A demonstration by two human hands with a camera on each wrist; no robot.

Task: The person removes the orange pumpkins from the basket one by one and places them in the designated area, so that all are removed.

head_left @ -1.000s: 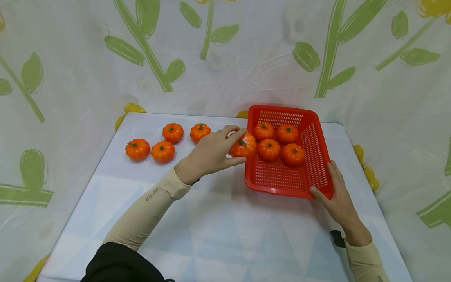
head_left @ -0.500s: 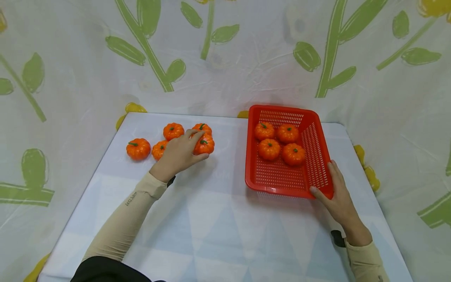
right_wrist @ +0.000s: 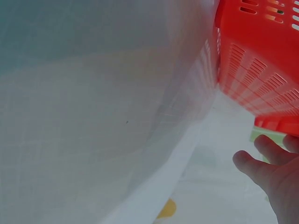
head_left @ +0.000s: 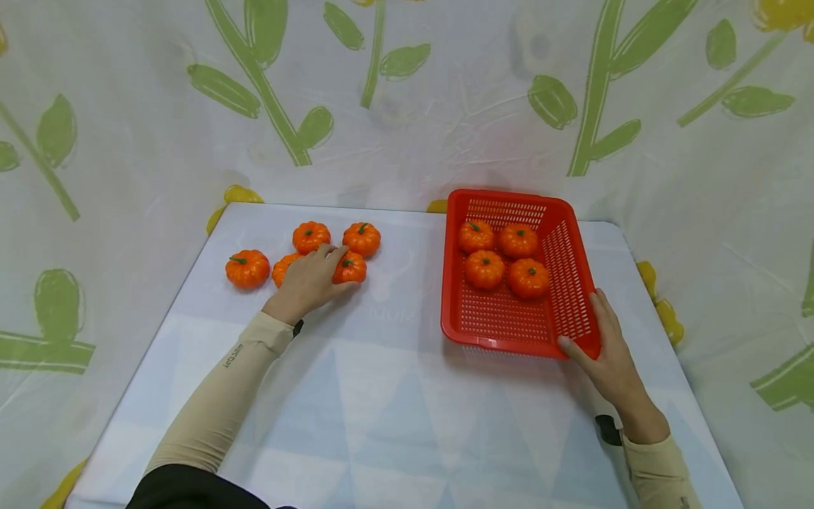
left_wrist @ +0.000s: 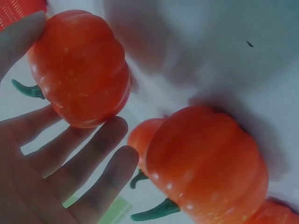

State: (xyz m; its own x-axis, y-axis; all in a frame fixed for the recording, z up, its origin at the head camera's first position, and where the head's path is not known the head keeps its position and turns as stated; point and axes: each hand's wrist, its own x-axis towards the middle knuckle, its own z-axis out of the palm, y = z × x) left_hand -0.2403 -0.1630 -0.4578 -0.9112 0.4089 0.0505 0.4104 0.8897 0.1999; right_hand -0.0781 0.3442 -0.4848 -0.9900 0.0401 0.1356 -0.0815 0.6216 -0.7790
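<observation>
My left hand (head_left: 309, 281) holds a small orange pumpkin (head_left: 351, 268) with a green stem, low over the table. Seen from the left wrist, the thumb lies on one side of that pumpkin (left_wrist: 81, 70) and the fingertips (left_wrist: 116, 128) on the other. Other pumpkins lie close by: one (head_left: 362, 239) behind it, one (head_left: 311, 237) further left, and one (head_left: 285, 268) partly hidden by the hand. At the right, my right hand (head_left: 608, 357) grips the near right corner of a red plastic basket (head_left: 502, 329), thumb at the rim. Several pumpkins (head_left: 485, 269) sit inside the basket.
Another pumpkin (head_left: 248, 269) lies at the left end of the group. The table (head_left: 394, 424) has a white and pale blue triangle-patterned cover. A wall sheet (head_left: 445, 127) printed with green plants stands right behind the table's back edge.
My left hand has carried the pumpkin from the basket's left rim leftward and down, to beside the other pumpkins on the table. My right hand and the basket have stayed in place.
</observation>
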